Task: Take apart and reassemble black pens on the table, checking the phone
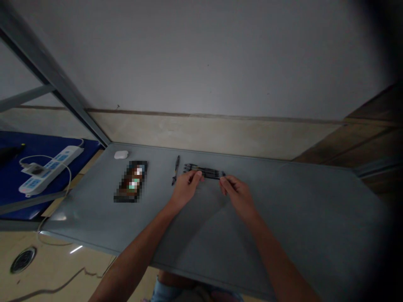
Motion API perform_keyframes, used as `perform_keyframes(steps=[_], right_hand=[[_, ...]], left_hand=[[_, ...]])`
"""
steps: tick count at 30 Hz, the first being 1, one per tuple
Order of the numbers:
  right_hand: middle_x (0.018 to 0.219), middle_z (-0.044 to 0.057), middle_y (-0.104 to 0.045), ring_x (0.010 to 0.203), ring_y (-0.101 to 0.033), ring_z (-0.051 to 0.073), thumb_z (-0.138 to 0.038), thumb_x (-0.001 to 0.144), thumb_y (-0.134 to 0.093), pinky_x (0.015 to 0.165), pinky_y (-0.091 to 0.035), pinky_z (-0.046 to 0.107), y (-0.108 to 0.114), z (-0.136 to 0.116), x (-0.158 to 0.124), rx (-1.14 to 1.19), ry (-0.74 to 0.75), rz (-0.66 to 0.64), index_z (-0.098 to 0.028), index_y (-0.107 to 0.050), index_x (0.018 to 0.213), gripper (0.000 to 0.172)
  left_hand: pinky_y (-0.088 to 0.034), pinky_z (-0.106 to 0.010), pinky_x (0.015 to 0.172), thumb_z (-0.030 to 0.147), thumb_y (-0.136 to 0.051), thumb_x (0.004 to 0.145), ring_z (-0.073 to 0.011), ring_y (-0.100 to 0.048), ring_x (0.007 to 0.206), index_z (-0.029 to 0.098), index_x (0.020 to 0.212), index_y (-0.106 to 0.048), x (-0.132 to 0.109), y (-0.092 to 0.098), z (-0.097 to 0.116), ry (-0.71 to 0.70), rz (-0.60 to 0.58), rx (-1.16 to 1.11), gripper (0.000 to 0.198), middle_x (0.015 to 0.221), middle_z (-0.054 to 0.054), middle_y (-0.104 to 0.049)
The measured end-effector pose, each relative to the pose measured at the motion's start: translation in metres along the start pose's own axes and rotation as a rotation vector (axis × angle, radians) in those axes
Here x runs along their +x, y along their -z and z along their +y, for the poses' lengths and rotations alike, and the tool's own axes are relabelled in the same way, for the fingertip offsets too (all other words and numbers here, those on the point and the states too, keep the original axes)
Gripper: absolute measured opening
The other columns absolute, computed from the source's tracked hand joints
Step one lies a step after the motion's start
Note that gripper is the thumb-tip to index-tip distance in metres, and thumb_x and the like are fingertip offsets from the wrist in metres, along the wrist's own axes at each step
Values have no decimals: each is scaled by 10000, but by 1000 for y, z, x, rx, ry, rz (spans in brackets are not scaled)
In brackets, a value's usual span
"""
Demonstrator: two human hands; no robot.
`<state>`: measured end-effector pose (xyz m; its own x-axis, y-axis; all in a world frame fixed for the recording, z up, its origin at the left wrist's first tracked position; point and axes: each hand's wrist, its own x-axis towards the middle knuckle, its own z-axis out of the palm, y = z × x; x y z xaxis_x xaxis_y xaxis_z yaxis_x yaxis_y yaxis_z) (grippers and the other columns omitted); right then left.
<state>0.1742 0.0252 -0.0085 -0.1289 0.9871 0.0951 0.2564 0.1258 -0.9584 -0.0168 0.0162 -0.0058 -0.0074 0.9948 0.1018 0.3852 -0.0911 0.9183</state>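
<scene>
Several dark pens (209,172) lie side by side in a bundle on the grey tabletop, pointing left and right. My left hand (186,186) is closed at the near side of the bundle, thumb and forefinger pinching the nearest pen. At the bundle's right end, my right hand (238,193) pinches a pen's end between thumb and fingers. The fingers partly hide the pens, so I cannot tell exactly how many each hand grips. A single dark pen (175,171) lies apart, left of the bundle, pointing away from me.
On the left of the grey table (299,222) is a pixelated phone-like rectangle (131,182), with a white earbud case (121,154) behind it. A white power strip (52,170) with a plugged-in charger rests on a blue surface beyond a metal frame bar (78,109). A wall (214,134) borders the back.
</scene>
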Motion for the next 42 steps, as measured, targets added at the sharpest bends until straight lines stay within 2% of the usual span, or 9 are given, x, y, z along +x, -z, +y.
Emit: perform_keyframes(steps=[4,9,12,16,20,23,27,36,42], right_hand=[[523,-17,-489,516,-462,142,-558,877,-525,532,-348,263,-1,-1,-2,-27,-30,22,-191,-621,666,434],[446,-21,-389,440,-378,125,-606,913,-416,473,-284,268,1,0,-3,-52,-120,108,-200,-486,488,591],[483,-25,-394,469,-379,125,-575,907,-464,487,-291,264,3,-1,-2,-64,-67,92,-203,-469,530,530],[569,-15,-472,541,-441,140,-505,888,-542,532,-338,260,3,-3,-1,-79,14,63,-193,-594,692,372],[592,-11,-509,552,-468,148,-483,857,-591,544,-361,263,3,-4,-2,-86,27,65,-190,-664,805,306],[523,-12,-467,500,-443,140,-534,890,-521,511,-333,268,4,-4,-3,-102,-29,79,-193,-623,641,435],[457,-28,-360,446,-370,123,-580,912,-448,484,-293,274,4,-1,-3,-119,-60,113,-209,-421,486,566],[608,-15,-514,559,-474,145,-503,870,-573,529,-356,261,1,2,-1,-118,38,63,-198,-647,836,315],[480,-19,-445,466,-442,132,-554,915,-470,495,-334,267,1,-2,-4,-133,-21,60,-206,-511,545,510]], left_hand=[[-335,-244,541,477,-339,972,-110,-465,551,178,708,-560,0,1,1,-4,-29,3,456,584,22,-487],[-392,-237,589,427,-445,936,-126,-523,650,183,867,-586,-1,-2,1,-35,-112,-34,290,722,-1,-578],[-397,-236,592,427,-419,953,-124,-529,655,188,864,-582,-1,-3,-1,-39,-118,-66,303,745,-4,-581],[-366,-250,580,468,-267,995,-116,-466,566,194,672,-490,0,-3,-4,-5,-79,-78,478,590,20,-472],[-337,-262,581,453,-256,999,-118,-432,544,200,608,-423,2,0,-4,-10,-59,-34,494,554,25,-434],[-322,-257,582,409,-312,991,-123,-440,576,199,651,-444,1,0,-3,-40,-55,23,421,595,20,-455],[-327,-244,588,330,-350,977,-124,-457,603,197,697,-470,-1,0,0,-35,-66,31,332,629,20,-484],[-331,-282,600,385,-283,1006,-142,-476,565,195,594,-472,-1,1,1,-31,20,239,491,560,5,-485],[-309,-269,572,387,-385,978,-136,-462,579,200,709,-494,-2,0,1,-64,5,231,345,616,13,-486]])
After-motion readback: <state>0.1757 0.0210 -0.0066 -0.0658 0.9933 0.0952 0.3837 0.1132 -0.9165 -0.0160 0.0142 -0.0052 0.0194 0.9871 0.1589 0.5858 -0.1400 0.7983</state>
